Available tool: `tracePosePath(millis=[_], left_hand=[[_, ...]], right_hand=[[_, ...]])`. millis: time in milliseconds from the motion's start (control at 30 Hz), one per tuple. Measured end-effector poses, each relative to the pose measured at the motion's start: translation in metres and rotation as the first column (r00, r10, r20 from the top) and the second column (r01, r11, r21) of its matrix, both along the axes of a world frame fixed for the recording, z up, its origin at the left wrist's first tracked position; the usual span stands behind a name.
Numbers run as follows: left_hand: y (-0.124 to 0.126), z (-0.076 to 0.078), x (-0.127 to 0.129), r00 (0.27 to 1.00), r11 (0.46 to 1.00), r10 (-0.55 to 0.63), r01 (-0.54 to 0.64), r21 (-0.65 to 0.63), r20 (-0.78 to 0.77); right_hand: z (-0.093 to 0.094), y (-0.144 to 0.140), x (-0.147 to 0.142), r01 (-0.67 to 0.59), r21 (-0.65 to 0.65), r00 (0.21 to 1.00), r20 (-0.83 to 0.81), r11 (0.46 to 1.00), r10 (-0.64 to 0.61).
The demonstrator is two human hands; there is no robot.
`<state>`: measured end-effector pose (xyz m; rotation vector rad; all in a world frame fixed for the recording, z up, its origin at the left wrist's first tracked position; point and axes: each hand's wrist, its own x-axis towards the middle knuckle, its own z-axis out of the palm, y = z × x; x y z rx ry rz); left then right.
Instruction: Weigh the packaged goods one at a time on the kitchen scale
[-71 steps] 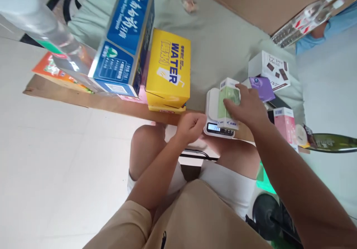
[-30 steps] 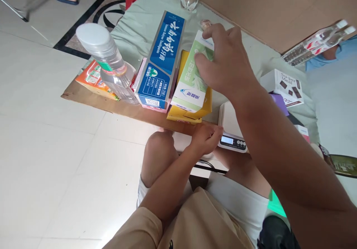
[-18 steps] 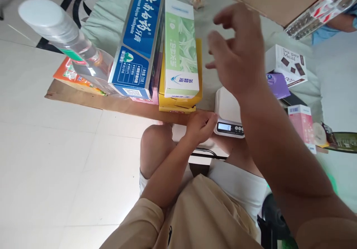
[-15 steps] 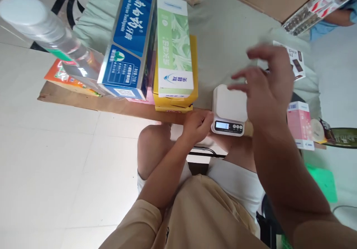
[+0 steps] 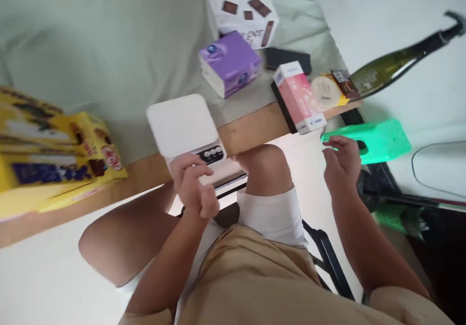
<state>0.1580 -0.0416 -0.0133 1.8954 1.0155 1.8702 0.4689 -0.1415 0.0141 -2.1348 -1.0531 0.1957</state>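
The left hand (image 5: 192,186), fingers half curled with nothing visible in them, hides part of the panel (image 5: 213,158) of the white scale (image 5: 184,123) at the table's (image 5: 127,58) front edge. The right hand (image 5: 342,162), loosely bent and seemingly bare, is beyond that edge, overlapping a green plastic item (image 5: 386,140). Along the front edge, yellow boxes (image 5: 47,145) sit left, a pink-and-white box (image 5: 302,94) right, near a green bottle (image 5: 395,70). Behind the scale, a purple pack (image 5: 231,63) partly blocks a white box (image 5: 243,12).

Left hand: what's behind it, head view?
The white, square-topped plastic scale, with round buttons showing on its black panel. The left hand covers the panel's left part; any readout there is hidden.
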Motion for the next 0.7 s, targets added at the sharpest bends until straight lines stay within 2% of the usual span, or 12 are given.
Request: tracePosePath(millis=[100, 200, 300, 367, 500, 600, 700], left_hand=[[-0.016, 0.003, 0.060, 0.966, 0.974, -0.199, 0.177, -0.140, -0.163], [-0.025, -0.003, 0.118, 0.884, 0.896, -0.388, 0.296, -0.330, -0.261], [-0.023, -0.011, 0.166, 0.851, 0.795, -0.489, 0.345, -0.500, -0.190], [-0.019, -0.012, 0.189, 0.848, 0.726, -0.517, 0.365, -0.583, -0.113], [-0.015, -0.006, 0.209, 0.825, 0.654, -0.560, 0.386, -0.651, -0.073], [-0.014, 0.003, 0.205, 0.791, 0.633, -0.604, 0.399, -0.664, -0.101], [-0.014, 0.010, 0.199, 0.769, 0.621, -0.631, 0.418, -0.663, -0.106]], right_hand=[[-0.015, 0.012, 0.017, -0.014, 0.030, 0.997, -0.069, 0.999, 0.016], [-0.021, 0.026, 0.027, -0.103, 0.068, 0.988, -0.107, 0.992, 0.110], [-0.022, 0.038, 0.032, -0.225, 0.091, 0.967, -0.103, 0.970, 0.234], [-0.024, 0.044, 0.034, -0.307, 0.113, 0.945, -0.084, 0.945, 0.317], [-0.027, 0.050, 0.034, -0.427, 0.166, 0.897, -0.051, 0.889, 0.440], [-0.025, 0.049, 0.031, -0.431, 0.139, 0.899, -0.014, 0.892, 0.437], [-0.021, 0.044, 0.025, -0.418, 0.187, 0.905, 0.005, 0.889, 0.425]])
